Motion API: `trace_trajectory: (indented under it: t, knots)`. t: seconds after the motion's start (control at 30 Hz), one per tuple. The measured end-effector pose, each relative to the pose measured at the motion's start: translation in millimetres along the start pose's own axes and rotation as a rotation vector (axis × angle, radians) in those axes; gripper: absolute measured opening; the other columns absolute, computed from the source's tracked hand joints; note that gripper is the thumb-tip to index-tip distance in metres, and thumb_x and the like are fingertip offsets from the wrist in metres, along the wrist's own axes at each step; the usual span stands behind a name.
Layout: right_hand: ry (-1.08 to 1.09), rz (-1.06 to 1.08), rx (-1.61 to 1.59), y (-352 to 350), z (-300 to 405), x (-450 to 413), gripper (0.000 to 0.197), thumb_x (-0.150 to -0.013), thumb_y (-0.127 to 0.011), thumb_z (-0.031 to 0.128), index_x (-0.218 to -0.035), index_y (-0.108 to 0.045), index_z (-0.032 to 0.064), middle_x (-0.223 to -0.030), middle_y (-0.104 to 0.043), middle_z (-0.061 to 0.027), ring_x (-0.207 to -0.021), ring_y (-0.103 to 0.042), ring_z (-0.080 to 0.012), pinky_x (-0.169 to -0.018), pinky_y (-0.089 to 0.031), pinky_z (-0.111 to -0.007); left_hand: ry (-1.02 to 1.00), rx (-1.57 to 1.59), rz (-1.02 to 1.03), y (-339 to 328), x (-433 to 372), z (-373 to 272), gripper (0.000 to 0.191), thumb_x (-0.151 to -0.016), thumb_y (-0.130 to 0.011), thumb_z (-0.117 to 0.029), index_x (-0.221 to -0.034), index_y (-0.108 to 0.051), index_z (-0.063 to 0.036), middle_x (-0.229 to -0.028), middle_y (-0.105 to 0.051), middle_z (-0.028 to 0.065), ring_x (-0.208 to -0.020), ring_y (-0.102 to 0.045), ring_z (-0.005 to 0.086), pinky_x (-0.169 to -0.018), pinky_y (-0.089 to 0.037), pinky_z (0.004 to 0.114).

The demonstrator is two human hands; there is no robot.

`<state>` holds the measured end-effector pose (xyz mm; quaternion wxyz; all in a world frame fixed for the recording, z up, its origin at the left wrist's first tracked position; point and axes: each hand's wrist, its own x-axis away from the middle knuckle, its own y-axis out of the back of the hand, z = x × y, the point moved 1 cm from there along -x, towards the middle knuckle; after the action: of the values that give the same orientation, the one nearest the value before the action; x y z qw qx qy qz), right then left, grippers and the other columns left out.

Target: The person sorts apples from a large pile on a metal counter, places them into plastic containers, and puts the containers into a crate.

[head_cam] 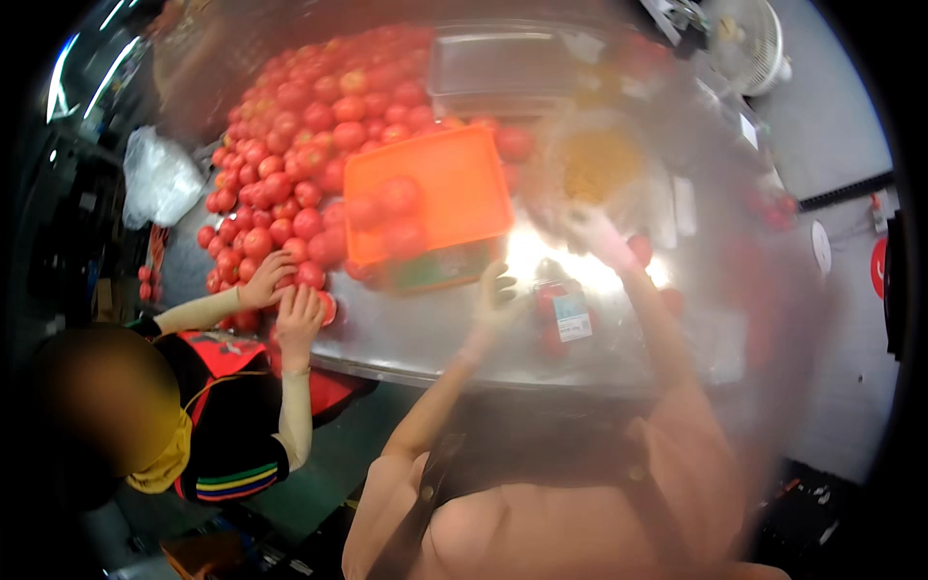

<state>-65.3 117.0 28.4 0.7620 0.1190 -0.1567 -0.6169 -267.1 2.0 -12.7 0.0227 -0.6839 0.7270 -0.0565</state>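
My left hand (499,301), in a pale glove, hovers over the steel table (413,341) with its fingers apart and nothing in it. It is just in front of an orange plastic tray (457,188), which holds a few tomatoes (399,194). My right hand (598,233), also gloved, reaches beside a blurred, yellowish round thing (602,163); whether it grips anything cannot be made out. Between my arms lies a clear pack of tomatoes (549,297) with a printed label (573,317). One loose tomato (639,250) is beside my right wrist.
A large heap of tomatoes (290,159) covers the table's left and back. Behind the orange tray stands a clear plastic container (500,65). A co-worker's hands (301,319) touch tomatoes at the left. A white fan (747,43) stands at the back right. Haze blurs much of the view.
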Motion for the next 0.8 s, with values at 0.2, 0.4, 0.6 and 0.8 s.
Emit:
trace_trajectory:
  t: [0.2, 0.4, 0.6, 0.8]
  knots:
    - [-0.499, 0.438, -0.515, -27.2, 16.5, 101.8, 0.019, -0.091, -0.053, 0.02, -0.079, -0.055, 0.0054, -0.062, -0.045, 0.0032, -0.043, -0.036, -0.0037, -0.04, -0.03, -0.019, 0.349, 0.627, 0.499, -4.5, 0.3, -2.2, 0.014, -0.091, -0.055, -0.019, -0.085, -0.051, -0.0072, -0.081, -0.051, 0.0036, -0.081, -0.051, 0.0141, -0.086, -0.043, 0.033]
    - [0.17, 0.286, 0.607, 18.7, -12.2, 116.6, 0.027, -0.089, -0.055, 0.031, -0.083, -0.066, 0.0076, -0.078, -0.064, -0.0154, -0.064, -0.061, -0.0306, -0.061, -0.047, -0.04, 0.582, -0.041, 0.776, 38.8, -12.0, 7.2, 0.03, -0.091, -0.051, -0.035, -0.087, -0.061, -0.0076, -0.057, -0.053, 0.001, -0.062, -0.054, 0.0158, -0.072, -0.048, 0.034]
    - [0.201, 0.111, 0.845, 31.4, -67.6, 87.6, 0.03, -0.088, -0.053, 0.034, -0.103, -0.066, 0.0115, -0.087, -0.066, -0.0161, -0.08, -0.064, -0.0308, -0.072, -0.05, -0.04, 0.026, -1.211, 0.696, 37.8, -45.1, 33.6, 0.072, -0.073, -0.062, -0.056, -0.13, -0.05, -0.0127, -0.109, -0.062, 0.0196, -0.099, -0.06, 0.0353, -0.084, -0.047, 0.041]
    - [-0.168, 0.265, 0.461, -18.3, -120.6, 116.9, 0.041, -0.095, -0.042, 0.035, -0.124, -0.051, 0.007, -0.114, -0.057, -0.0246, -0.104, -0.055, -0.0412, -0.09, -0.044, -0.041, 0.179, -0.806, 0.653, 44.1, -8.4, 73.2, 0.087, -0.078, -0.062, -0.055, -0.145, -0.024, -0.0141, -0.129, -0.052, 0.0182, -0.118, -0.052, 0.0293, -0.092, -0.044, 0.038]
